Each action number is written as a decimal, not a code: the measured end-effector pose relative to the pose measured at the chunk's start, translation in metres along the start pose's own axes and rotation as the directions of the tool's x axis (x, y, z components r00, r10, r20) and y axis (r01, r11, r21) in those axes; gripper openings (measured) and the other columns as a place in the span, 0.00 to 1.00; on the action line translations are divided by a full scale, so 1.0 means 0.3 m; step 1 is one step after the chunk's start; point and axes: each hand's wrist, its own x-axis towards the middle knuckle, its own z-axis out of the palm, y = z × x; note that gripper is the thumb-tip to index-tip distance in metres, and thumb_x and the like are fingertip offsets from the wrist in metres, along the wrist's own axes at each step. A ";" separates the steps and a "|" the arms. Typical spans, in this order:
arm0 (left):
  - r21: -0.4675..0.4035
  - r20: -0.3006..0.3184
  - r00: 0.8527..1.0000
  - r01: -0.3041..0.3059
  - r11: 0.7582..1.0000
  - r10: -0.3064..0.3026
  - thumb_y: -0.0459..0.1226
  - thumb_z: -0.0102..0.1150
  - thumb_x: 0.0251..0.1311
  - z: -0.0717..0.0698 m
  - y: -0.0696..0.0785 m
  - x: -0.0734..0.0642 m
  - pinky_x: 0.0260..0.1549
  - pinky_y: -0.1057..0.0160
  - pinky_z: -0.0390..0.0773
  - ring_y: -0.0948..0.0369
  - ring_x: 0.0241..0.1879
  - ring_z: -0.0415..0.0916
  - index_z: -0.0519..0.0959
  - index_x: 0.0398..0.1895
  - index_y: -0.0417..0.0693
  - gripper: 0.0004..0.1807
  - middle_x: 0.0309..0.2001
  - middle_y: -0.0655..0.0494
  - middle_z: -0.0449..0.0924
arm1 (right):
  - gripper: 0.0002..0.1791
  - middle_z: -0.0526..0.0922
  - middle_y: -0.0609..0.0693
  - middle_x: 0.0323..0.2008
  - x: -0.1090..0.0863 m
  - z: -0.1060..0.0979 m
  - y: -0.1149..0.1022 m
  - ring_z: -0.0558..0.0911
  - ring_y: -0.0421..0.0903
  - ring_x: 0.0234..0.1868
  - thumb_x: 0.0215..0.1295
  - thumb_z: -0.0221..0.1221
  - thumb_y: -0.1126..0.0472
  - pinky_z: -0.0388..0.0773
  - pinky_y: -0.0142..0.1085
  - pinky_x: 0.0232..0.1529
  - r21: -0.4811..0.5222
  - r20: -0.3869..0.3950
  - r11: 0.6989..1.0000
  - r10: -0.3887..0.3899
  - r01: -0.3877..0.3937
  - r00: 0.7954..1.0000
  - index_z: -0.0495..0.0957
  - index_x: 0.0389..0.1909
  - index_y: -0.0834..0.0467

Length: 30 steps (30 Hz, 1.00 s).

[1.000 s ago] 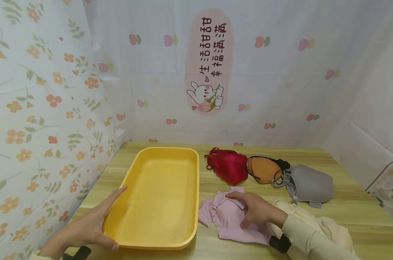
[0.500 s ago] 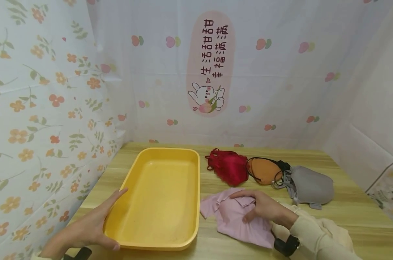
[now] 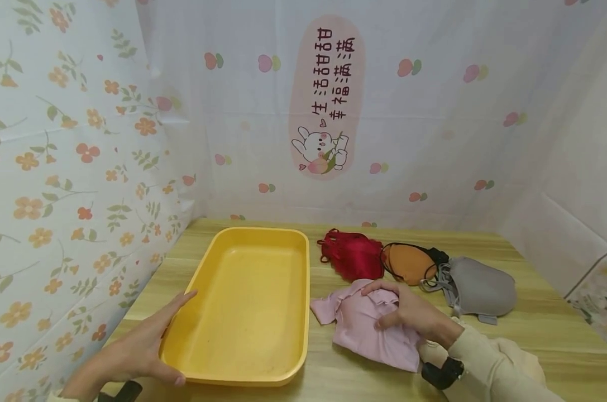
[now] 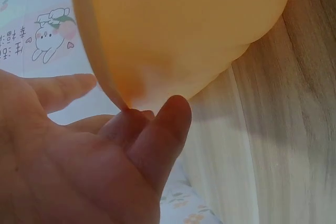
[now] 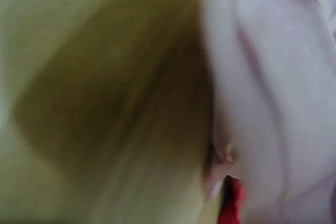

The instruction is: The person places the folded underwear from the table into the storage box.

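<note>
The yellow tray [image 3: 248, 312] stands on the left of the table in the head view. My left hand [image 3: 137, 349] rests against its near left corner, thumb and fingers spread. In the left wrist view, fingertips of my left hand [image 4: 100, 150] touch the tray's wall and rim [image 4: 97, 61]. To the right of the tray, my right hand [image 3: 416, 312] grips a crumpled pink cloth pouch [image 3: 368, 335] from above. The pink cloth [image 5: 283, 93] fills the right of the blurred right wrist view, raised over a shadow on the table; most fingers there are hidden.
Behind the pink pouch lie a red satin drawstring bag [image 3: 353, 255], an orange pouch [image 3: 409, 263] with black cord, and a grey drawstring pouch [image 3: 484, 286]. Cream fabric [image 3: 521, 360] lies by my right sleeve. Printed curtains [image 3: 233, 123] enclose the wooden table.
My right hand has shifted slightly right and away from me, and the pink pouch has come up with it, bunching in the grip. My left hand stays at the tray.
</note>
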 end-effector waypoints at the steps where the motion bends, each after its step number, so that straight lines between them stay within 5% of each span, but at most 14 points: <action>1: 0.003 -0.005 1.000 0.005 1.000 -0.005 0.44 0.82 0.43 -0.003 -0.003 -0.002 0.59 0.55 0.77 0.22 0.70 0.49 0.41 0.82 0.54 0.69 0.76 0.19 0.40 | 0.35 0.71 0.63 0.62 0.007 -0.002 -0.010 0.75 0.50 0.48 0.43 0.75 0.66 0.81 0.33 0.43 0.008 -0.007 1.000 -0.002 0.002 1.000 0.77 0.58 0.57; 4: -0.012 -0.013 1.000 0.023 1.000 -0.023 0.42 0.83 0.42 -0.011 -0.009 -0.013 0.54 0.79 0.70 0.23 0.71 0.48 0.42 0.82 0.54 0.69 0.76 0.21 0.39 | 0.35 0.70 0.63 0.59 0.030 -0.004 -0.048 0.76 0.49 0.44 0.45 0.75 0.66 0.82 0.35 0.40 0.040 -0.029 0.999 0.000 0.001 1.000 0.76 0.59 0.57; 6: -0.020 -0.017 1.000 0.020 1.000 -0.020 0.41 0.82 0.43 -0.012 -0.010 -0.018 0.52 0.82 0.68 0.23 0.70 0.49 0.43 0.82 0.53 0.68 0.76 0.20 0.39 | 0.36 0.70 0.62 0.57 0.046 -0.007 -0.071 0.78 0.49 0.42 0.46 0.74 0.67 0.84 0.36 0.38 0.076 -0.035 0.997 0.002 0.001 0.999 0.74 0.60 0.57; 21: -0.112 0.009 1.000 0.019 0.994 -0.018 0.41 0.81 0.45 0.006 0.010 -0.004 0.52 0.81 0.69 0.23 0.71 0.49 0.43 0.82 0.48 0.67 0.76 0.19 0.34 | 0.38 0.68 0.56 0.60 0.105 -0.037 -0.160 0.78 0.49 0.45 0.51 0.72 0.69 0.86 0.40 0.38 0.242 -0.111 0.970 0.002 0.026 0.994 0.70 0.64 0.52; 30: -0.096 0.020 1.000 0.016 0.995 -0.014 0.41 0.80 0.47 0.004 0.005 -0.006 0.55 0.65 0.79 0.22 0.70 0.48 0.43 0.82 0.49 0.65 0.76 0.18 0.34 | 0.38 0.65 0.55 0.65 0.132 -0.055 -0.215 0.79 0.48 0.45 0.54 0.71 0.70 0.85 0.39 0.38 0.272 -0.129 0.961 -0.021 0.056 0.991 0.69 0.66 0.49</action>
